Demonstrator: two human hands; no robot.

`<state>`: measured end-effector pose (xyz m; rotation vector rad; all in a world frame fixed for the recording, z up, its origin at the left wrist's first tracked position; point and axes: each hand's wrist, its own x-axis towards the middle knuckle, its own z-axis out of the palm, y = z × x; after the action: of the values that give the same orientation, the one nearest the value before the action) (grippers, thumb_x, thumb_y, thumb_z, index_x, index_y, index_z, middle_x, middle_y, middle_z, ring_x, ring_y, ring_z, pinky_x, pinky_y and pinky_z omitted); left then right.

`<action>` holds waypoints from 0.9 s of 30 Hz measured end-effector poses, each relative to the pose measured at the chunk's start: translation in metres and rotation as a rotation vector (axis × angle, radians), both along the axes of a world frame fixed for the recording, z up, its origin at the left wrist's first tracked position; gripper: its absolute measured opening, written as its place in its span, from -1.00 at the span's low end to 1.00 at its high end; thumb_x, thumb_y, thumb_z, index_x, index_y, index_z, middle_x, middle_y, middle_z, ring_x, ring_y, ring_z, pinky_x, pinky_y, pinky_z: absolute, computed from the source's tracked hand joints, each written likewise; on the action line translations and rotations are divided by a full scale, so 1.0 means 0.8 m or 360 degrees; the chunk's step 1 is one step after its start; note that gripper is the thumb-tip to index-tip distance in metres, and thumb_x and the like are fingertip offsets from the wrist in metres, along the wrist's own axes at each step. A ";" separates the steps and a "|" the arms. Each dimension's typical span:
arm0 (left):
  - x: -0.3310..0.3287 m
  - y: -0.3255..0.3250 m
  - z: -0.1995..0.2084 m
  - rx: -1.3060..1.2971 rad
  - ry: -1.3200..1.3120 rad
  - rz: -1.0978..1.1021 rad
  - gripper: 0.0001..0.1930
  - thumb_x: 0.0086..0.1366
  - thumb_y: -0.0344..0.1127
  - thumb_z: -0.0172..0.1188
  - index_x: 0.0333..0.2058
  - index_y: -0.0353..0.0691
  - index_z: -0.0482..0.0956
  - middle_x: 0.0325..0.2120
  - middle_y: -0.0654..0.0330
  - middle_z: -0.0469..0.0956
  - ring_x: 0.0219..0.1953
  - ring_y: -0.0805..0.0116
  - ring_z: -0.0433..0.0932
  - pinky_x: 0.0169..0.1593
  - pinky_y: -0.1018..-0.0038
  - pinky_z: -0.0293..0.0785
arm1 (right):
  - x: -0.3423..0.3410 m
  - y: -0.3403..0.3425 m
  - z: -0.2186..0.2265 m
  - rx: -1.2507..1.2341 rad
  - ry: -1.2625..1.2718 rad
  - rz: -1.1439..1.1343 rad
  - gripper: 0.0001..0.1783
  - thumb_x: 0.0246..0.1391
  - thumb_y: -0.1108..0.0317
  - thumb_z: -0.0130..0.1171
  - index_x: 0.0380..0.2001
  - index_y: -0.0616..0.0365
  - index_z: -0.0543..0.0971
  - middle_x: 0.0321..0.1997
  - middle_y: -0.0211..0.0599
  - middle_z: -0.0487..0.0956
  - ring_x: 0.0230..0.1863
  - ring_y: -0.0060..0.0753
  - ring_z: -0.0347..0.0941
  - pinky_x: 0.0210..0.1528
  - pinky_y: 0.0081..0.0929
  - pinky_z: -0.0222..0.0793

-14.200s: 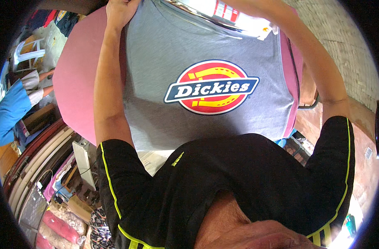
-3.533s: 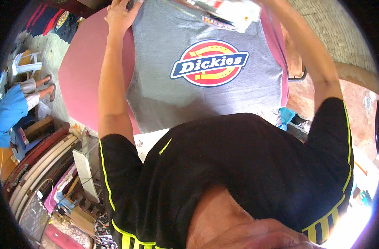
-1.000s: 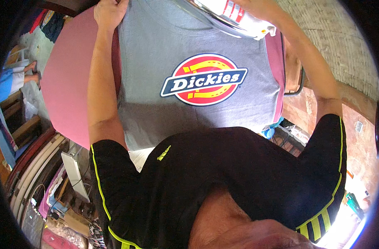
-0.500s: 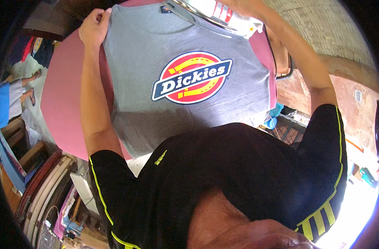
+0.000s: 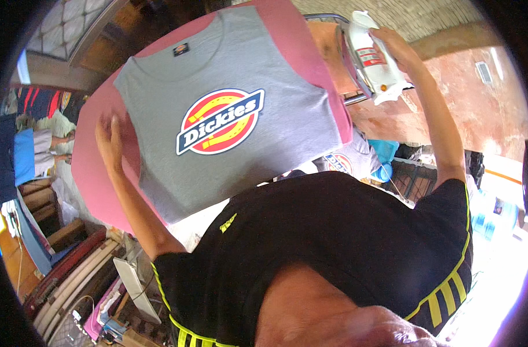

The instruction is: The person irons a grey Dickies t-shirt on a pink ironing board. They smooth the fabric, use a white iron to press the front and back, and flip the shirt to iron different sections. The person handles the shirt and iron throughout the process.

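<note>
A grey sleeveless shirt (image 5: 154, 144) lies spread on a pink ironing board (image 5: 99, 191), with a round red, yellow and blue print on its chest and a small dark neck label. My right hand (image 5: 394, 46) is closed round the handle of a white clothes iron (image 5: 385, 78), over the rest at the board's right end. The iron's shiny metal plate faces left; whether it touches the rest I cannot tell. Beside the shirt's left edge, my left hand (image 5: 109, 141) hovers over the pink cover, slightly blurred, fingers stretched and holding nothing.
Another grey garment (image 5: 348, 159) with a similar print shows past the board's near right edge. Fabric rolls (image 5: 73, 277) and a white panel (image 5: 136, 289) stand at lower left. Another person's legs (image 5: 44, 153) appear at far left. A reddish wall (image 5: 449, 104) rises at right.
The iron has moved right, off the shirt's neck area to the board's right end, in my right hand. My left hand has let go of the shirt's shoulder and come nearer.
</note>
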<state>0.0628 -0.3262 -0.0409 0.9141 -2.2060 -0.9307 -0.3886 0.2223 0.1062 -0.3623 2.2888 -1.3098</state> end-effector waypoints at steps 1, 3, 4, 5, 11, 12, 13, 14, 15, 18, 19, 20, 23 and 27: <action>0.005 0.035 -0.015 -0.0108 -0.0006 0.0073 -0.38 0.40 -0.09 0.23 0.26 -0.42 0.34 0.21 -0.17 0.41 0.23 -0.01 0.44 0.24 0.22 0.39 | -0.017 0.025 -0.017 0.0169 0.0171 -0.0033 -0.67 0.32 0.06 0.10 -0.29 0.13 0.41 -0.57 -0.46 0.41 -0.68 -0.65 0.26 -0.65 -0.61 0.21; 0.053 0.101 -0.019 -0.0329 -0.0156 0.0279 -0.40 0.37 -0.08 0.26 0.21 -0.40 0.41 0.11 -0.17 0.46 0.11 -0.04 0.49 0.15 0.18 0.44 | -0.044 0.037 -0.045 0.0301 0.0288 0.0003 -0.65 0.31 0.06 0.11 -0.26 0.15 0.43 -0.56 -0.45 0.39 -0.65 -0.63 0.28 -0.63 -0.58 0.23; 0.077 0.137 -0.024 -0.0384 -0.0196 0.0426 -0.41 0.36 -0.09 0.27 0.20 -0.39 0.43 0.07 -0.16 0.49 0.07 -0.04 0.51 0.12 0.17 0.45 | -0.037 0.030 -0.044 0.0290 0.0255 0.0042 -0.64 0.30 0.05 0.12 -0.23 0.17 0.44 -0.54 -0.45 0.39 -0.61 -0.63 0.29 -0.60 -0.57 0.25; 0.094 0.167 -0.027 -0.0371 -0.0235 0.0515 -0.43 0.35 -0.10 0.27 0.19 -0.39 0.44 0.05 -0.15 0.50 0.06 -0.03 0.51 0.11 0.17 0.46 | -0.040 0.032 -0.048 0.0291 0.0222 0.0046 -0.55 0.28 0.01 0.10 -0.13 0.23 0.46 -0.35 -0.28 0.45 -0.38 -0.45 0.35 -0.36 -0.46 0.28; 0.120 0.272 -0.043 -0.0579 -0.0179 0.0761 -0.53 0.33 -0.21 0.27 0.10 -0.41 0.48 -0.05 -0.13 0.51 0.05 -0.03 0.47 0.13 0.19 0.42 | -0.079 0.034 -0.119 0.0214 0.0608 -0.0008 -0.38 0.26 -0.05 0.11 0.09 0.32 0.45 -0.18 -0.18 0.53 -0.15 -0.31 0.44 -0.07 -0.34 0.38; 0.120 0.281 -0.037 -0.0630 -0.0249 0.0826 -0.56 0.33 -0.22 0.26 0.06 -0.42 0.50 -0.06 -0.12 0.51 0.04 -0.06 0.47 0.11 0.19 0.42 | -0.066 0.031 -0.119 0.0109 0.0626 -0.0050 -0.46 0.27 -0.04 0.12 0.03 0.24 0.47 -0.37 -0.38 0.48 -0.35 -0.49 0.39 -0.27 -0.40 0.38; 0.133 0.280 -0.044 -0.0565 -0.0320 0.0869 -0.58 0.32 -0.22 0.25 0.03 -0.42 0.52 -0.05 -0.14 0.50 0.02 -0.06 0.47 0.09 0.18 0.40 | -0.059 0.028 -0.115 0.0107 0.0445 -0.0042 -0.43 0.28 -0.04 0.12 0.08 0.25 0.43 -0.33 -0.31 0.52 -0.30 -0.40 0.44 -0.21 -0.36 0.41; 0.139 0.281 -0.048 -0.0722 -0.0290 0.0892 -0.59 0.32 -0.22 0.25 0.00 -0.42 0.54 -0.06 -0.13 0.51 0.00 -0.04 0.46 0.09 0.15 0.38 | -0.059 0.026 -0.114 0.0123 0.0268 -0.0043 -0.39 0.28 -0.04 0.12 0.14 0.26 0.40 -0.28 -0.24 0.55 -0.26 -0.31 0.50 -0.15 -0.32 0.44; 0.134 0.281 -0.048 -0.0655 -0.0226 0.0885 -0.62 0.30 -0.22 0.26 -0.04 -0.41 0.56 -0.08 -0.11 0.51 0.00 -0.05 0.45 0.10 0.13 0.36 | -0.068 0.033 -0.120 0.0244 0.0630 0.0001 -0.38 0.28 -0.04 0.12 0.17 0.25 0.38 -0.24 -0.17 0.57 -0.22 -0.23 0.53 -0.12 -0.31 0.45; 0.135 0.283 -0.043 -0.0631 -0.0278 0.0908 -0.69 0.29 -0.25 0.27 -0.14 -0.39 0.59 -0.10 -0.10 0.52 -0.01 -0.05 0.45 0.08 0.15 0.37 | -0.054 0.036 -0.125 0.0566 0.1714 0.0059 -0.39 0.28 0.01 0.13 0.20 0.22 0.35 -0.13 -0.01 0.59 -0.12 -0.02 0.57 -0.05 -0.27 0.48; 0.141 0.285 -0.040 -0.0608 -0.0283 0.0923 -0.72 0.29 -0.26 0.27 -0.17 -0.39 0.59 -0.10 -0.10 0.52 -0.02 -0.04 0.45 0.07 0.16 0.37 | -0.012 0.021 -0.094 0.0636 0.2073 0.0049 -0.42 0.28 0.04 0.15 0.19 0.22 0.37 -0.10 0.03 0.59 -0.09 0.04 0.58 -0.03 -0.26 0.49; 0.140 0.283 -0.038 -0.0582 -0.0267 0.0918 -0.74 0.29 -0.27 0.27 -0.20 -0.38 0.60 -0.11 -0.10 0.52 -0.02 -0.04 0.45 0.06 0.16 0.38 | 0.019 0.012 -0.073 0.0720 0.2445 0.0012 -0.45 0.27 0.07 0.17 0.17 0.21 0.39 -0.06 0.07 0.59 -0.06 0.09 0.58 -0.02 -0.25 0.49; 0.132 0.274 -0.043 -0.0616 -0.0177 0.0819 -0.78 0.29 -0.29 0.26 -0.26 -0.37 0.59 -0.16 -0.06 0.53 -0.10 -0.01 0.45 -0.03 0.18 0.38 | 0.083 0.033 -0.106 0.0291 0.1551 0.0406 -0.52 0.23 0.22 0.23 0.13 0.23 0.45 -0.07 0.06 0.59 -0.07 0.10 0.57 -0.02 -0.19 0.50; 0.143 0.275 -0.046 -0.0592 -0.0159 0.0700 -0.79 0.34 -0.30 0.20 -0.32 -0.37 0.52 -0.37 0.02 0.48 -0.25 0.05 0.43 -0.13 0.21 0.36 | 0.202 0.044 -0.179 0.0397 0.1541 0.0372 -0.59 0.17 0.29 0.29 0.02 0.27 0.52 -0.09 0.05 0.59 -0.10 0.03 0.57 -0.06 -0.20 0.49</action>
<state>0.1772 -0.1065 -0.0775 1.2080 -2.0361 -0.2653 -0.2267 0.2575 -0.0369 -1.3587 2.9774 -0.7747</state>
